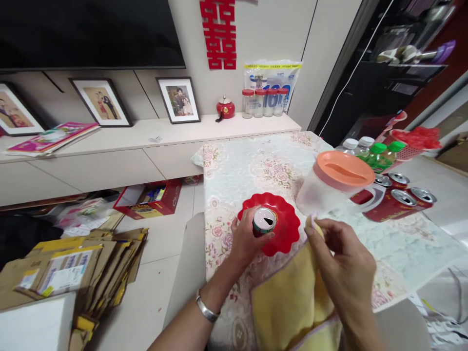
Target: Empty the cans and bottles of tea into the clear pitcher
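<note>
Yellow cloth (285,292) sat pinched in the right hand (345,261) while the left hand (248,239) gripped an open can (262,220); imo holding it steady mattered most.

- Cloth (285,292): yellow (and lilac-edged)
- Can top (262,217): silver
- Dish (287,229): solid red
- Tablecloth (244,163): pale blue with pink floral patches
- Pitcher lid (343,165): coral orange

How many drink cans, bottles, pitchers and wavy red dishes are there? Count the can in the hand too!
Drink can in the left hand: 1
Standing red drink cans: 4
White-capped bottles: 2
Green-capped bottles: 2
Orange-lidded pitcher: 1
Red scalloped dish: 1
Total: 11
</note>
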The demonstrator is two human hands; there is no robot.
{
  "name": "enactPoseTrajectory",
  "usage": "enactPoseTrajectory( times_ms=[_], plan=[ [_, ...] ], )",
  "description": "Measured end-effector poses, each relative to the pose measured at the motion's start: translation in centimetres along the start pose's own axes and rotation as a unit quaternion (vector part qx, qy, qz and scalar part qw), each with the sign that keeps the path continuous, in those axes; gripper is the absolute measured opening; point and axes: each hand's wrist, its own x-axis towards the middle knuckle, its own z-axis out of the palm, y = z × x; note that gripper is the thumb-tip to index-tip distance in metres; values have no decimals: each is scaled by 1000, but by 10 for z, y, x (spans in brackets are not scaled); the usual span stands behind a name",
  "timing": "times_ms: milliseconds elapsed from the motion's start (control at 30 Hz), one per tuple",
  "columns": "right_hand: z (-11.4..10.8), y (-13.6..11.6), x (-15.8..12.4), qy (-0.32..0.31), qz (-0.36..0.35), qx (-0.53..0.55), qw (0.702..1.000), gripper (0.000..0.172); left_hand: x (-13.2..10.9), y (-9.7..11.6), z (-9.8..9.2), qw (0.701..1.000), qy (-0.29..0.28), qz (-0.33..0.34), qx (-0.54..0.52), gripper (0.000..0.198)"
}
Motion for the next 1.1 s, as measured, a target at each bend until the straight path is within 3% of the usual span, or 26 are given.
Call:
enactPoseTrajectory(
  times_ms=[133, 233, 333, 500, 767, 1100],
  plan=[
    [45, -2, 20, -59, -82, 26, 995, 15, -1, 0, 0, 1000, -8, 14, 11, 65],
    [73, -2, 23, -139, -99, 31, 985, 22, -1, 0, 1, 1000, -5, 18, 21, 61],
    [86, -4, 21, -209, -95, 13, 973, 25, 0, 0, 2, 999, 7, 22, 23, 58],
    [78, -3, 13, -267, -74, -14, 961, 22, -1, 1, 3, 1000, 1, 15, 18, 59],
    [67, -8, -2, -292, -69, 3, 954, 24, -3, 2, 3, 1000, 4, 4, 12, 54],
    [73, 13, 20, -273, -50, -37, 960, 23, -1, 8, 0, 1000, -18, -8, 3, 59]
  ],
)
